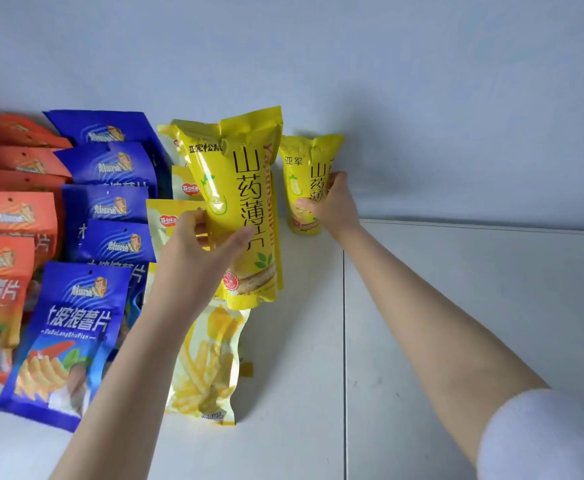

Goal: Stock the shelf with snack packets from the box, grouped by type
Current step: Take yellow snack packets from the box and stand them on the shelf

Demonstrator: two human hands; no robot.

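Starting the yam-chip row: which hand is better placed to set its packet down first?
Right hand: its far packet seems to stand by the back wall; the left hand holds the near packet up over the pale-yellow row.

White shelf (456, 306) carrying snack packets filed by type. The large yellow packet (249, 202), with black characters down its front, is upright and slightly tilted, gripped at its lower left edge by the left hand (200, 244). Near it on the right, a second yellow packet (304, 181) of the same design stands at the back of the shelf, gripped at mid-height by the right hand (335, 202). Behind and below the large yellow packet runs a file of pale yellow packets (207, 362) picturing fries. Left of that are blue packets (75, 341), and farthest left are orange packets (6, 216), each file overlapping front to back.
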